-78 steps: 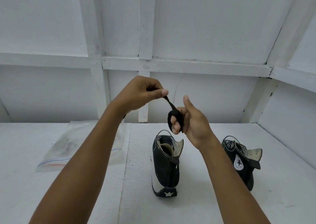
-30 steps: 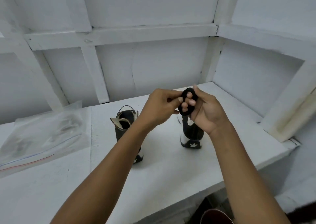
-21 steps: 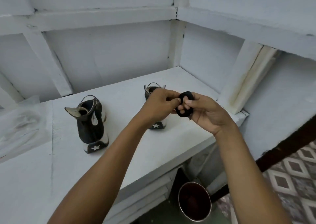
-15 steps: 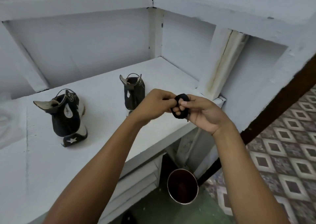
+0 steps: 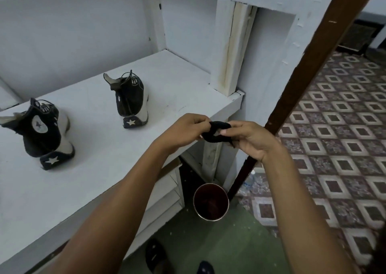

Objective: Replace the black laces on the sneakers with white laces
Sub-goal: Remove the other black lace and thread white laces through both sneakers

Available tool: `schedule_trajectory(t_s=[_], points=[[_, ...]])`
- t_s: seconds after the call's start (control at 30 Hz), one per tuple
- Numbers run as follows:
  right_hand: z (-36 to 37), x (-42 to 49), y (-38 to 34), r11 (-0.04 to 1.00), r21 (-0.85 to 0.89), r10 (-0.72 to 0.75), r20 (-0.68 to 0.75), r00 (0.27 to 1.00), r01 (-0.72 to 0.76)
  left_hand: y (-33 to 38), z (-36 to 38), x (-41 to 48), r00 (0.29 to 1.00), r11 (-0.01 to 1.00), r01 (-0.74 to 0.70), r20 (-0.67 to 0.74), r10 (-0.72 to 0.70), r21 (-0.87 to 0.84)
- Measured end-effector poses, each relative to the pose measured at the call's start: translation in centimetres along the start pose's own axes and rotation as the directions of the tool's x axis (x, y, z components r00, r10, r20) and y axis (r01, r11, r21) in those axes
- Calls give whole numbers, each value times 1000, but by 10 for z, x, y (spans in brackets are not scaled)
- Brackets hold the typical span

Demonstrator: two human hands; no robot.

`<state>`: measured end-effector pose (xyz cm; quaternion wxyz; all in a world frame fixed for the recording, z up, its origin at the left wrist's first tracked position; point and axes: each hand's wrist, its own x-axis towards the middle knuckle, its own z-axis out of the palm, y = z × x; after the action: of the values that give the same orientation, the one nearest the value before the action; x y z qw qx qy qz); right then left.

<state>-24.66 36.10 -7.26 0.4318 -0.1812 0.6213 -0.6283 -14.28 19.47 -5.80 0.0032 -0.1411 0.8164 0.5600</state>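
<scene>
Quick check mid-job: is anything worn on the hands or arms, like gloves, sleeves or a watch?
Nothing worn shows. The left hand and right hand are bare: no gloves, no rings that I can make out. The forearms are bare down to the frame's edge, with no sleeves, watch or bands.

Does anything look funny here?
The near sneaker and the far sneaker on the shelf have tongues flopping out. The left hand and right hand hold a rolled-up black lace past the shelf's edge, a bin on the floor below.
</scene>
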Motion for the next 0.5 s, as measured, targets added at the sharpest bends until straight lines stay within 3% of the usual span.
schedule_trajectory(t_s=[0.1, 0.27, 0.33, 0.43, 0.5], points=[[-7, -9, 10, 1000, -2, 27, -41, 999, -27, -6, 8, -1, 1000, 999, 30, 7, -30, 32], [-8, -8, 30, 997, -78, -3, -350, 937, -26, -18, 26, 8, 998, 991, 39, -55, -33, 130], [-9, -7, 37, 968, -235, -22, -428, 904, -88, -23, 32, 13, 998, 969, 47, -40, -38, 244], [-9, -11, 41, 827, -499, -47, -520, 853, -258, -25, 33, 13, 994, 833, 75, 28, -108, 548], [-5, -17, 40, 801, -540, -105, -553, 827, -260, -25, 30, 10, 988, 770, 55, 74, -132, 636]])
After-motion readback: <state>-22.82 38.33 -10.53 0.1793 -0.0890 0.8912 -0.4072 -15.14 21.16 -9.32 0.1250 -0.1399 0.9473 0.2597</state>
